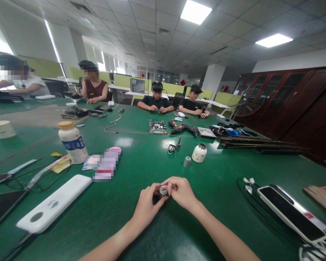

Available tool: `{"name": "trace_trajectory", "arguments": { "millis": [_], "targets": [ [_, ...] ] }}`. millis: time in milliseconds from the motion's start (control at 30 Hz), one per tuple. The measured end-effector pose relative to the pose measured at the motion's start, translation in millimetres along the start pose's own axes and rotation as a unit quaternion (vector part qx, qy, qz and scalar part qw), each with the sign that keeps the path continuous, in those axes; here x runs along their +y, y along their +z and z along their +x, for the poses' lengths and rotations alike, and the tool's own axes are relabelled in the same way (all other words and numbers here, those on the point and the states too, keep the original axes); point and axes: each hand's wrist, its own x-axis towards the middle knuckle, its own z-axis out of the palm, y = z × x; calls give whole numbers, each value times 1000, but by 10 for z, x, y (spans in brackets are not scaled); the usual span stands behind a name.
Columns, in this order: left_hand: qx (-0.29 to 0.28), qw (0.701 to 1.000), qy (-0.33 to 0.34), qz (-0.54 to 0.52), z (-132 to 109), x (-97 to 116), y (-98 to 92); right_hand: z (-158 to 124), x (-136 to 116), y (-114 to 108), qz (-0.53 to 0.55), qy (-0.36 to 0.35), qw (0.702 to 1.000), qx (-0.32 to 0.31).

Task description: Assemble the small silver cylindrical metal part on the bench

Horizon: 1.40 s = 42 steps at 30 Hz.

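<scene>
A small grey metal cylinder [163,192] stands near the front middle of the green table. My left hand [146,201] is closed around its side, thumb in front and fingers behind. Above its top edge, my right hand [180,192] is pinched, fingertips touching or nearly touching the top; whatever lies between them is too small to tell. A similar silver cylinder [187,161] sits farther back, beside a cream bottle [199,153] with a printed pattern and no lid on. Behind these are a dark, ringed part [172,148] and a small dark fitting [178,142].
On my left lie a white power bank [54,203], a capped bottle [72,142] and cables. A phone [292,214] and another person's hand [322,197] are at right. Farther back are a circuit board [157,127], power drills [183,129] and several seated people.
</scene>
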Motion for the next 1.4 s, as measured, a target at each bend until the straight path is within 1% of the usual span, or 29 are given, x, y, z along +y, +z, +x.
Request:
{"name": "trace_trajectory", "arguments": {
  "millis": [233,400,533,600,700,800,867,933,1000,1067,1133,1267,1400],
  "targets": [
    [0,1000,4,-11,7,6,-3,-7,9,-9,-1,13,1000,-14],
    [-6,1000,6,-13,7,4,-11,2,-24,-37,-10,22,999,-33],
    [-7,1000,5,-9,6,20,-16,8,7,-40,-24,35,998,-50],
    [-5,1000,7,-12,7,19,-11,7,41,-15,-25,47,998,-40],
    [-3,1000,10,-19,10,5,2,-1,82,43,-57,68,996,6],
    [5,1000,10,-17,12,-6,7,-2,78,80,-79,66,994,38],
    [7,1000,12,-15,12,-4,1,6,55,74,-46,64,996,38],
    [3,1000,10,-13,12,2,-7,20,35,50,13,68,997,26],
    [-3,1000,6,-9,11,8,-13,33,35,22,66,83,994,0],
    [-8,1000,2,-7,10,10,-14,40,59,2,96,105,989,-28],
    [-8,1000,3,-7,9,8,-11,41,92,-10,112,120,985,-53],
    [-3,1000,12,-5,10,0,-5,40,116,-22,130,118,981,-81],
    [-5,1000,17,-2,15,-2,-7,32,91,-5,103,112,987,-60]
  ]
}}
